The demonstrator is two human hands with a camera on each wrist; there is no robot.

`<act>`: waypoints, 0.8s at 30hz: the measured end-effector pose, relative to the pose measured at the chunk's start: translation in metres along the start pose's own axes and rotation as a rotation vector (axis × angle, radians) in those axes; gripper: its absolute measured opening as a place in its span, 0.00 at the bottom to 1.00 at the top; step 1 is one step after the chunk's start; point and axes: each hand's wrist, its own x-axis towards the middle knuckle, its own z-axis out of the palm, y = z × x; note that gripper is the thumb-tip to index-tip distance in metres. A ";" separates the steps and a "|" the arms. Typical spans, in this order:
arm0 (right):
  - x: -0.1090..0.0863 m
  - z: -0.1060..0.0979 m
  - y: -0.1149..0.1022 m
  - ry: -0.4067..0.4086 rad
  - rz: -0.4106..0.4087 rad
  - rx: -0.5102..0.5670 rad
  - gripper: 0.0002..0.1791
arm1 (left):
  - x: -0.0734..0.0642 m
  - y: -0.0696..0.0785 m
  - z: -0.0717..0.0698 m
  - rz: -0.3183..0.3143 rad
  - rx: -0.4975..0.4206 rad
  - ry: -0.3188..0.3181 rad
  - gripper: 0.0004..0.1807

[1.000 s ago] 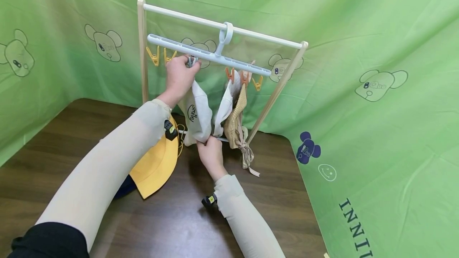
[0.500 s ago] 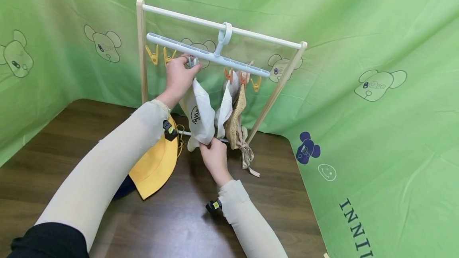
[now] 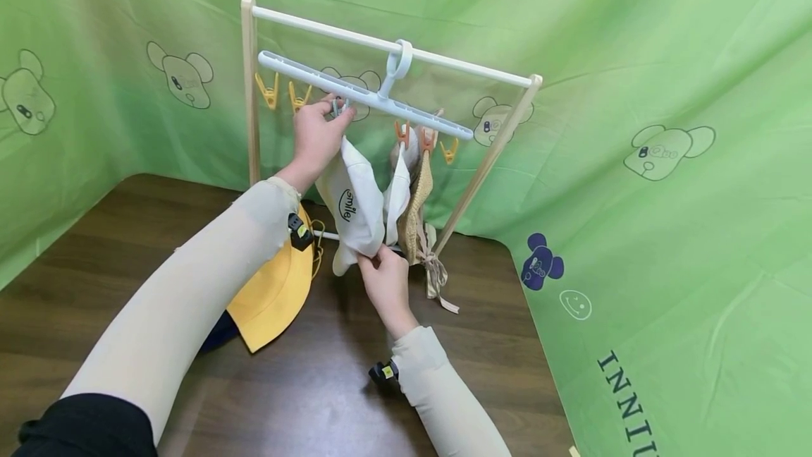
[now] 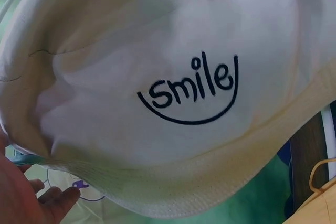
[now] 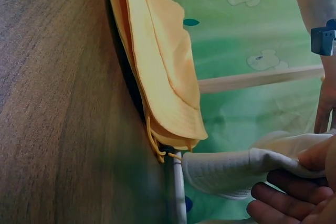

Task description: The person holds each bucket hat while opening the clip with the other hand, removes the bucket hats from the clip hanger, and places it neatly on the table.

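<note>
A white bucket hat [image 3: 363, 206] with a black "smile" print hangs below the light blue hanger [image 3: 317, 82]. My left hand [image 3: 317, 134] is at its upper edge, pinching a light blue clothespin [image 3: 337, 108]. Lower down, my right hand [image 3: 387, 284] holds the hat's bottom; in the right wrist view its thumb presses on the cloth and the other fingers lie below. The print [image 4: 191, 90] faces the left wrist camera. To the right, another white hat [image 3: 397, 192] and a tan woven hat [image 3: 416, 206] with ribbon ties hang from orange clothespins [image 3: 402, 132].
The hanger hooks over the white rod [image 3: 330, 31] of a wooden rack [image 3: 251, 90]. Yellow clothespins [image 3: 269, 92] dangle at both hanger ends. A yellow hat [image 3: 279, 295] lies on a dark blue one [image 3: 220, 333] on the brown table [image 3: 285, 400]. Green cloth [image 3: 634, 55] surrounds it.
My right hand has moved slightly right and down, and the bottom of the white hat has shifted with it. The hanger has turned a little. My left hand stays nearly in place.
</note>
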 end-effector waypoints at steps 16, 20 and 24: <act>-0.007 -0.011 -0.006 -0.006 0.006 0.029 0.04 | 0.000 -0.001 0.001 0.019 0.066 -0.038 0.16; -0.009 -0.014 -0.008 -0.003 -0.001 0.038 0.04 | -0.001 -0.002 0.002 0.025 0.074 -0.039 0.16; -0.011 -0.016 -0.010 0.013 -0.021 0.042 0.05 | -0.004 -0.002 0.003 0.041 0.089 -0.035 0.19</act>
